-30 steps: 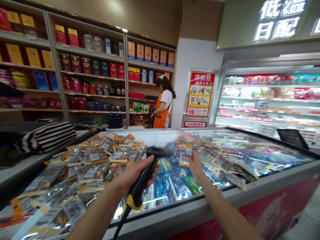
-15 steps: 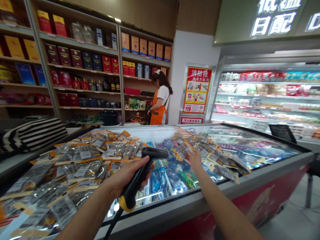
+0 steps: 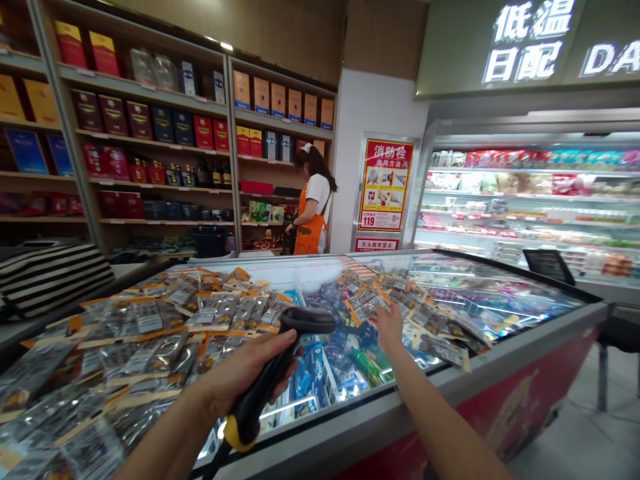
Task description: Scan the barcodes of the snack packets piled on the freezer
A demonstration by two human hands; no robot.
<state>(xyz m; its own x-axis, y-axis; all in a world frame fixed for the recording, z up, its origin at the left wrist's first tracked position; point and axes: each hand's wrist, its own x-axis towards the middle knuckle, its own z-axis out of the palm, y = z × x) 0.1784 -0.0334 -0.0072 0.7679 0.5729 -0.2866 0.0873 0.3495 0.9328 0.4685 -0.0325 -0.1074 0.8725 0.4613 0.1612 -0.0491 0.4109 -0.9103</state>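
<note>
My left hand (image 3: 250,373) is wrapped round the grip of a black and yellow barcode scanner (image 3: 305,321), whose head points right over the freezer glass. A cable runs down from the handle. In my right hand (image 3: 387,327), the fingertips pinch the edge of a clear snack packet (image 3: 364,303) with an orange top strip and a white label. That packet lies at the left end of a smaller heap of like packets (image 3: 430,313) on the glass. To the left, a large pile of the same packets (image 3: 150,317) covers the freezer lid.
The chest freezer (image 3: 500,373) holds frozen goods under its glass. A striped bag (image 3: 55,277) lies at far left. Behind the freezer, a person in an orange apron (image 3: 310,213) faces shelves of boxes (image 3: 160,123). A lit chiller (image 3: 530,193) and a dark chair (image 3: 615,340) are right.
The view has turned slightly to the right. The scanner has dipped a little in my left hand. My right hand stays on the same packet.
</note>
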